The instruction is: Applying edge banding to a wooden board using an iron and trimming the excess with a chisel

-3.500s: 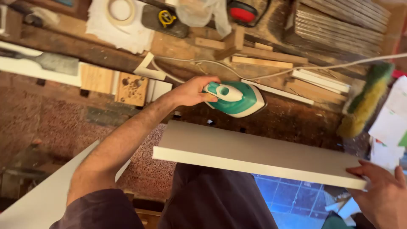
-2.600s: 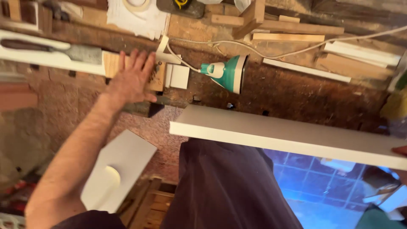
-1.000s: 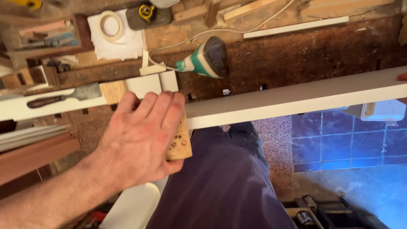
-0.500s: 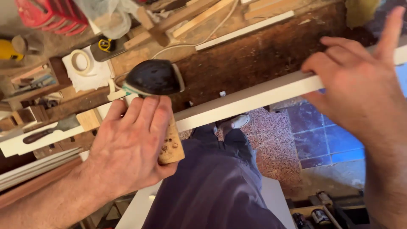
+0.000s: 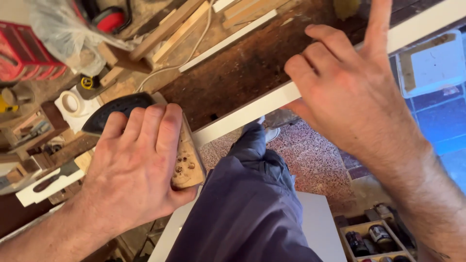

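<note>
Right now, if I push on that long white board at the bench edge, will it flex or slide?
The white board looks thin and long, so it may flex a little. Its smooth painted face could slide on the workbench. The right hand rests on it and the left hand presses a cork block, which probably steadies it.

Bare hands point(image 5: 131, 170) and forearms, no sleeves showing; dark blue-grey trousers point(image 5: 247, 208).

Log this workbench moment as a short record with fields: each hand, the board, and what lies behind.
left hand: grips a wooden block, pressed to the white board's edge
right hand: lies flat on the white board, fingers spread
bench: dark, worn wood
behind left hand: dark iron, tape roll, wood offcuts
</note>
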